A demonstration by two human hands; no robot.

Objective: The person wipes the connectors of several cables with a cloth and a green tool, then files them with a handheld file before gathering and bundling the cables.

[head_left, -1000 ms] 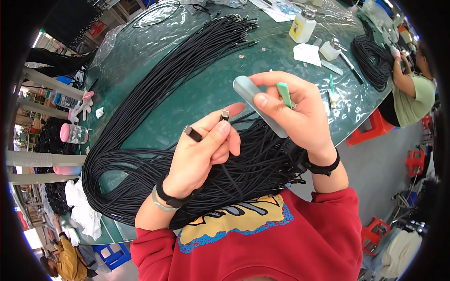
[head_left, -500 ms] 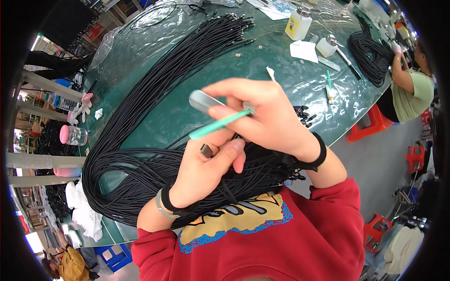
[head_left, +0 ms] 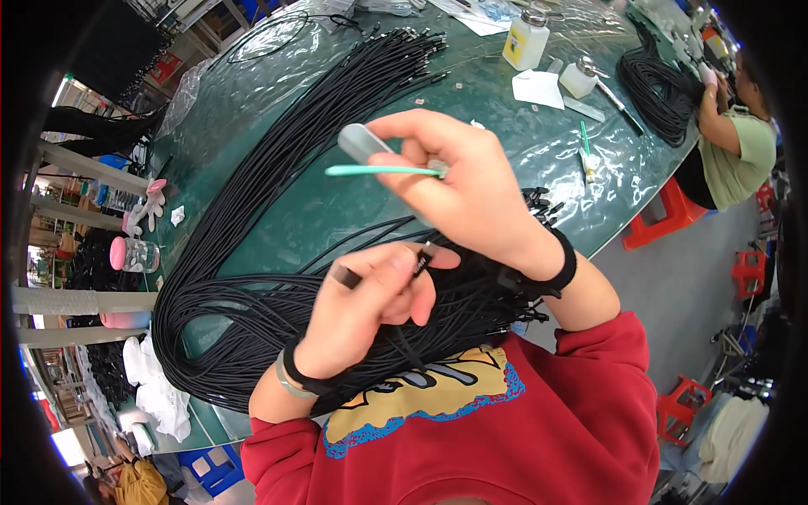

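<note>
My left hand [head_left: 362,307] is closed around black cable ends in front of my chest. One metal plug [head_left: 343,275] pokes out by its knuckles, and a black connector with a metal tip [head_left: 423,257] shows between thumb and fingers. Just above, my right hand [head_left: 475,189] grips a thin teal stick [head_left: 374,170] together with a grey translucent flat strip [head_left: 364,143]. Both point left, and a gap separates them from the connector. A thick bundle of black cables [head_left: 244,189] curves over the green table and passes under my hands, its far ends fanned out.
White pump bottles [head_left: 526,44], a paper sheet [head_left: 539,89] and another teal stick [head_left: 583,135] lie toward the far right. A coiled cable bundle [head_left: 656,88] sits near a co-worker [head_left: 741,143]. At left stands a pink-lidded jar [head_left: 135,254]. Red stools [head_left: 665,217] stand beyond the table edge.
My right hand has risen away from my left, and the teal stick has turned nearly level. My left hand has shifted slightly left and down, with the black connector now exposed.
</note>
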